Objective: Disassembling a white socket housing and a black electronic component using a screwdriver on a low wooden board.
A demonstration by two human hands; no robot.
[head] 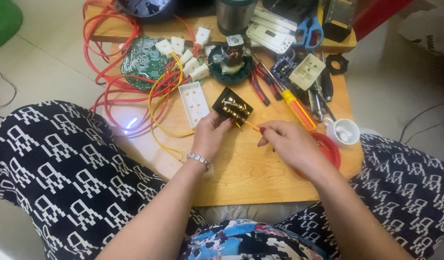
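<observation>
Two hands over a low wooden table (260, 178), head view. Left hand (208, 137) pinches one black socket insert (232, 107) at its near corner, brass contacts up, long axis running from upper left to lower right. Right hand (291, 144) has fingertips pressed together on one yellow wire (250, 126), apparently leading into the insert. One white faceplate (193, 102) lies just left; one yellow-handled screwdriver (296, 108) lies to the right; about six white plugs (183, 52) sit behind.

Beyond the left grip (210, 135), the metal cylinder (235, 14) and dark round housing (147, 6) are cut off by the top edge. The right grip (289, 144) hides part of the red dish (330, 149). The black block's (232, 107) brass contacts are too small to make out.
</observation>
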